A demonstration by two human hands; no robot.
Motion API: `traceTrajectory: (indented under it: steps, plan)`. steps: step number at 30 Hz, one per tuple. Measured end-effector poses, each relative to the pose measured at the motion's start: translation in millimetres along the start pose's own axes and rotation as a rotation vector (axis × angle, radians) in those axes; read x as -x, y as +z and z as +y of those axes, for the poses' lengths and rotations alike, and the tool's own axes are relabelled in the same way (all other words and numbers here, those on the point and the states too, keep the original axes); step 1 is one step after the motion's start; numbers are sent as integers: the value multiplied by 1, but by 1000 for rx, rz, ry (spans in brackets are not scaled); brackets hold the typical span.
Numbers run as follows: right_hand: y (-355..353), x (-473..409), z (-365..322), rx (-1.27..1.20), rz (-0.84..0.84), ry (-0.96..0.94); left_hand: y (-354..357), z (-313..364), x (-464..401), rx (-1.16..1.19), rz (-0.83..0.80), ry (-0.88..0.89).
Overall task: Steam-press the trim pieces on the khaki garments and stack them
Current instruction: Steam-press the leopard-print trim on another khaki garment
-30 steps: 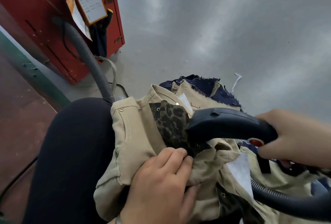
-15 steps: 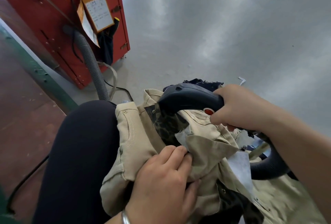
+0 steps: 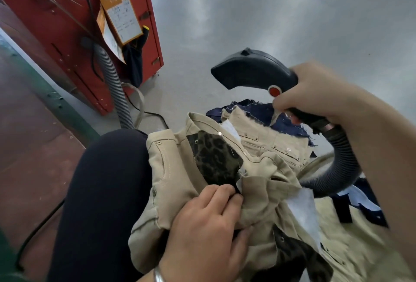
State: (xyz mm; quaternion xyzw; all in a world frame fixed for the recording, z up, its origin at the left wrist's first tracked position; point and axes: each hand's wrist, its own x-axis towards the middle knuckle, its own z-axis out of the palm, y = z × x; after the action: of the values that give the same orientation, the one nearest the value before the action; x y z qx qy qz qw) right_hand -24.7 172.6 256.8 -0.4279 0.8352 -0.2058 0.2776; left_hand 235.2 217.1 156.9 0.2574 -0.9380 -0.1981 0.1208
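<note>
Khaki garment (image 3: 173,182) bears a mottled leopard-print trim piece (image 3: 213,160).

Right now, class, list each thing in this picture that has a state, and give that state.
Steam iron: lifted clear of the cloth, held by the right hand.
Leopard trim piece: lying flat and uncovered on the khaki garment.
Khaki garment: bunched on the lap, gripped by the left hand.
Iron hose: bent in a loop.
</note>
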Motion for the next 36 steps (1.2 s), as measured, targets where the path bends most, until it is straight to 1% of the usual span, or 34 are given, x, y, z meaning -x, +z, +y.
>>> traceTrajectory:
  steps: [5, 9, 11, 14, 16, 19, 20, 21, 22, 23, 24, 25, 26, 27, 28, 29, 30, 31, 32, 34, 35, 36]
  plan:
    - [-4, 45, 14, 93, -19, -73, -1, 1, -2, 9, -24, -20]
    - [-1, 74, 36, 180, -4, -29, -4, 4, -7, -37, -67, -25]
    - [-1, 79, 44, 162, 16, -10, -5, 6, -11, -75, -100, -11]
    - [-4, 80, 53, 94, 73, 23, -11, 11, -20, -158, -228, -29]
    - [-6, 80, 55, 42, 100, 35, -13, 12, -29, -229, -277, -25]
    - [-7, 80, 51, -43, 144, 18, -19, 11, -42, -207, -453, 1]
    - [-6, 81, 49, -69, 163, 15, -26, 8, -47, -162, -494, 27]
    - [-6, 83, 49, -87, 179, 13, -35, 1, -53, -106, -501, 45]
    - [-5, 85, 48, -94, 189, 9, -47, -9, -60, -61, -455, 27]
    - [-4, 88, 49, -92, 194, 5, -59, -22, -69, -59, -355, -24]
    - [-3, 91, 49, -90, 194, 2, -70, -39, -80, -127, -233, -82]
    - [-1, 94, 49, -97, 193, 0, -82, -58, -90, -268, -159, -152]
    - [0, 96, 49, -108, 192, -2, -91, -75, -98, -423, -176, -250]
    - [0, 97, 48, -122, 189, -4, -95, -89, -103, -519, -276, -359]
    - [1, 98, 47, -134, 185, -6, -95, -98, -105, -523, -410, -439]
    - [1, 98, 46, -143, 181, -11, -90, -101, -105, -469, -524, -468]
    - [1, 98, 44, -147, 174, -16, -83, -101, -103, -401, -586, -445]
    - [2, 99, 42, -148, 167, -20, -75, -99, -99, -314, -589, -390]
    - [2, 99, 40, -147, 160, -22, -69, -98, -95, -206, -551, -344]
    - [2, 99, 36, -137, 159, -28, -64, -99, -93, 131, -381, -322]
    - [2, 98, 34, -121, 165, -35, -66, -100, -91, 331, -239, -338]
    - [2, 98, 32, -102, 174, -46, -68, -101, -88, 492, -29, -374]
